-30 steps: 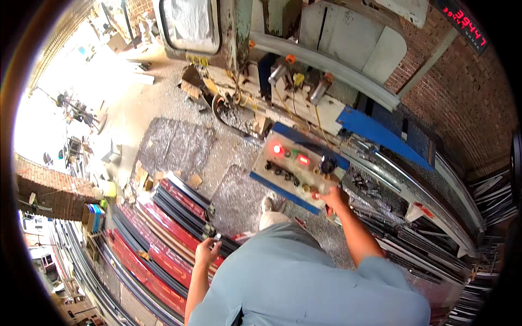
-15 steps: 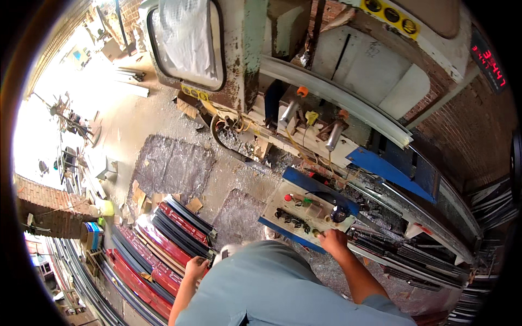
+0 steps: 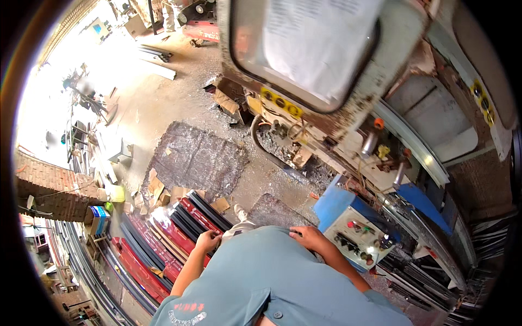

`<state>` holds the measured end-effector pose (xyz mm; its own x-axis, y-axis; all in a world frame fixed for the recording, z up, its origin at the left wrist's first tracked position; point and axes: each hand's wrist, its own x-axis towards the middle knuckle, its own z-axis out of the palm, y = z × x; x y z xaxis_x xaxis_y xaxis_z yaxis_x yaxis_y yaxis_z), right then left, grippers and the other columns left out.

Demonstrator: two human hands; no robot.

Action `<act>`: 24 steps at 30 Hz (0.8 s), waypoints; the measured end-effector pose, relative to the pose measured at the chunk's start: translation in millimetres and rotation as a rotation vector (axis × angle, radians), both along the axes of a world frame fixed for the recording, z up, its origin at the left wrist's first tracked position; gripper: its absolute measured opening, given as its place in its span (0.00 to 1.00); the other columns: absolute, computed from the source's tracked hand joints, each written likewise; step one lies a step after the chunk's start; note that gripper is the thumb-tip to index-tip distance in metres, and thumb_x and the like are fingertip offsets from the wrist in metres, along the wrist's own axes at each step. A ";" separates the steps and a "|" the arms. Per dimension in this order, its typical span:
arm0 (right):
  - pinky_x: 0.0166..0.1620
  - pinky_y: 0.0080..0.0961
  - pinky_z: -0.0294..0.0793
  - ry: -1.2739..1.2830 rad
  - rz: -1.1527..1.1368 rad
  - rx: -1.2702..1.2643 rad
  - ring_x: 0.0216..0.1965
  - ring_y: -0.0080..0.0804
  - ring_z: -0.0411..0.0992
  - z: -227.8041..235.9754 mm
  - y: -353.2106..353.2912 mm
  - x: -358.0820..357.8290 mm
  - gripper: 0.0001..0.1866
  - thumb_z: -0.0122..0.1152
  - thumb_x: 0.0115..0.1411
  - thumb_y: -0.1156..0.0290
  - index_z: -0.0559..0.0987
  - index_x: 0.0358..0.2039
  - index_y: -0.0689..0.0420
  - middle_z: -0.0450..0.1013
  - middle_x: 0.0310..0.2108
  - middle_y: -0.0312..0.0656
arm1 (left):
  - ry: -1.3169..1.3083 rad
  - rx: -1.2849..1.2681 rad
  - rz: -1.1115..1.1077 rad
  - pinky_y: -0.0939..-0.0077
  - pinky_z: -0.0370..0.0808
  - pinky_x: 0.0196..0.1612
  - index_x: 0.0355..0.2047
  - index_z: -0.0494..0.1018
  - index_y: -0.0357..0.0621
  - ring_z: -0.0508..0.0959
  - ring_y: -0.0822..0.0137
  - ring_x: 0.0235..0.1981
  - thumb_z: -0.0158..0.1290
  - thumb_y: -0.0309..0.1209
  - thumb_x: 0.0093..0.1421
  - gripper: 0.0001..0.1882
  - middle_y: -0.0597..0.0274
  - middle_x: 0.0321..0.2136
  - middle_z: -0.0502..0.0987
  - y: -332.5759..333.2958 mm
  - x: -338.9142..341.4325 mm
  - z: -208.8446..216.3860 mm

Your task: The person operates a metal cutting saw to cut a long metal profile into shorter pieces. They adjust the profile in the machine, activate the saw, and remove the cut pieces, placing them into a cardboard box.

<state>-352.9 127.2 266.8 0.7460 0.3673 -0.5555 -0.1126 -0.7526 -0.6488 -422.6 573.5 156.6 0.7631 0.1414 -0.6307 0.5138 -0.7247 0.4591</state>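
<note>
My left hand (image 3: 208, 240) hangs beside my trousers, close to a stack of dark and red profiles (image 3: 197, 220). Its fingers are loosely bent and apart, with nothing visible in them. At the front of my shirt (image 3: 272, 266), my right hand (image 3: 308, 238) is also loosely open and seems to hold nothing; part of its palm side is hidden. To its right stands a control box (image 3: 348, 231) with a blue side and a pale panel carrying knobs and a red button. Neither hand touches the box.
A worn machine with a windowed door (image 3: 321, 60) takes up the upper right. A curved hose (image 3: 261, 138) and metal shavings lie below it. Dark mats (image 3: 196, 157) cover part of the floor. Long profiles lie at lower left, near a brick pillar (image 3: 51, 187).
My right hand has left the control box panel and come back to my shirt front. The view has shifted, so the machine and box now appear farther right.
</note>
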 end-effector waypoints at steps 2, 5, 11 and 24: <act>0.58 0.41 0.72 -0.190 0.007 -0.027 0.56 0.52 0.72 12.8 47.3 40.8 0.26 0.58 0.65 0.51 0.76 0.58 0.53 0.74 0.54 0.52 | 0.004 -0.008 0.038 0.63 0.80 0.43 0.39 0.81 0.40 0.84 0.55 0.36 0.60 0.47 0.59 0.21 0.50 0.33 0.84 39.8 30.7 -12.0; 0.59 0.40 0.70 -0.461 -0.080 0.105 0.55 0.53 0.72 45.5 104.9 108.5 0.24 0.63 0.62 0.60 0.77 0.54 0.61 0.75 0.52 0.53 | -0.097 0.006 -0.033 0.64 0.80 0.43 0.40 0.81 0.41 0.85 0.55 0.36 0.60 0.46 0.59 0.20 0.50 0.33 0.84 83.8 90.0 9.6; 0.60 0.40 0.68 -0.923 -0.157 0.115 0.56 0.49 0.69 117.5 178.7 229.9 0.25 0.66 0.59 0.69 0.74 0.55 0.64 0.71 0.55 0.52 | -0.126 0.019 -0.048 0.62 0.79 0.44 0.39 0.81 0.41 0.84 0.53 0.38 0.59 0.46 0.59 0.20 0.51 0.34 0.84 168.0 186.2 17.0; 0.61 0.43 0.67 -0.579 -0.162 0.143 0.57 0.54 0.68 -7.6 278.0 433.7 0.28 0.63 0.62 0.61 0.72 0.58 0.64 0.71 0.56 0.56 | 0.072 0.042 0.031 0.62 0.79 0.48 0.43 0.80 0.39 0.84 0.52 0.41 0.59 0.48 0.58 0.24 0.47 0.39 0.84 260.5 371.2 23.6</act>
<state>80.8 405.3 259.2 0.9644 0.2645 0.0030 0.1824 -0.6567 -0.7318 -51.4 834.0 180.3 0.7111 0.1913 -0.6766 0.5666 -0.7258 0.3902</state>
